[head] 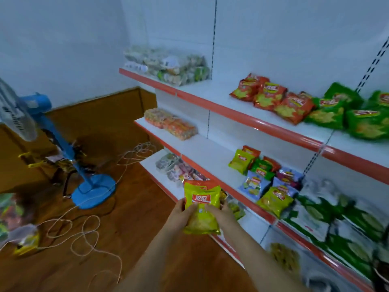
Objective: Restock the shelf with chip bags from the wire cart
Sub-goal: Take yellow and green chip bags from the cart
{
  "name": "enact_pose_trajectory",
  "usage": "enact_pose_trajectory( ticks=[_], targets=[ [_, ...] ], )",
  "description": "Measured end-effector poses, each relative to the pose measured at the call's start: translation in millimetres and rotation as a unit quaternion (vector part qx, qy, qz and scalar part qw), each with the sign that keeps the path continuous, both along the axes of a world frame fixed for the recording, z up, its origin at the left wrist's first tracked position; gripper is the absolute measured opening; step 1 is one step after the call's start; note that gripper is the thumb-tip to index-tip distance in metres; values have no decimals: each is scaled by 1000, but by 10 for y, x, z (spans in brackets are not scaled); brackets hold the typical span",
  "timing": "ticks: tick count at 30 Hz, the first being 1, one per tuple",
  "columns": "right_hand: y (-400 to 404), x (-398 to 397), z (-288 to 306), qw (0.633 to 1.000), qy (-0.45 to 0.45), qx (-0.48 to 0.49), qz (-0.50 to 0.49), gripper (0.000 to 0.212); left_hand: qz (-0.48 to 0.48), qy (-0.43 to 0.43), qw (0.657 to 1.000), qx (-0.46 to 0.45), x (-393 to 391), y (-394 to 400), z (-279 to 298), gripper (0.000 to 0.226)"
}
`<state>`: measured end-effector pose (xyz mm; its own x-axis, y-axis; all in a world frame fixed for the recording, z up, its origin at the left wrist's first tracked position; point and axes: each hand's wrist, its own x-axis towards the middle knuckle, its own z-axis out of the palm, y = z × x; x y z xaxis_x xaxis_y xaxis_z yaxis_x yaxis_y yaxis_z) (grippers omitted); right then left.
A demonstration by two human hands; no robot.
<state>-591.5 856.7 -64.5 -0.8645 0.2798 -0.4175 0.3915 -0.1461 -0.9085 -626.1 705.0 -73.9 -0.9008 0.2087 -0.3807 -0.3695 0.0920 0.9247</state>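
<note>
Both hands — left hand (183, 211) and right hand (219, 213) — pinch 1 yellow chip bag (201, 207) by its sides, upright, label forward, held before the shelf (210, 150) — probably to face it neatly.

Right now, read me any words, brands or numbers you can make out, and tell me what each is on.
"炫冠", roughly: white characters on a red label on the yellow chip bag held in both hands; soft, so uncertain.
Red labels on the shelf's orange bags and green bags: too blurred to read.
No numbers or signs legible.
</note>
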Motion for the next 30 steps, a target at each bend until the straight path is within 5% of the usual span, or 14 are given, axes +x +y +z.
enact_pose_trajectory(
  ticks=[5, 13, 17, 23, 26, 30],
  targets=[
    [221, -777, 21, 995, -28, 31, -92, 34, -139, 35, 989, -40, -1089, 383, 26, 24],
    [956, -1826, -85, 978, -66, 73, -186, 26, -285, 86, 947, -118, -2489, 1387, -22, 47],
    [1430, -2363, -387, 968, -95, 124, -196, 34, -299, 99, 939, -138, -3004, 1963, -258, 65],
    [2137, -2999, -1106, 952, -214, 153, -160, 39, -315, 55, 931, -177, -3625, 2662, -1059, 63],
    [2295, -3041, -1266, 935, -294, 136, -145, 37, -307, 32, 919, -246, -3739, 2695, -1274, 70],
    [1994, -3136, -1046, 923, -289, 180, -177, 43, -265, -6, 921, -284, -3731, 2315, -1146, 70]
  ],
)
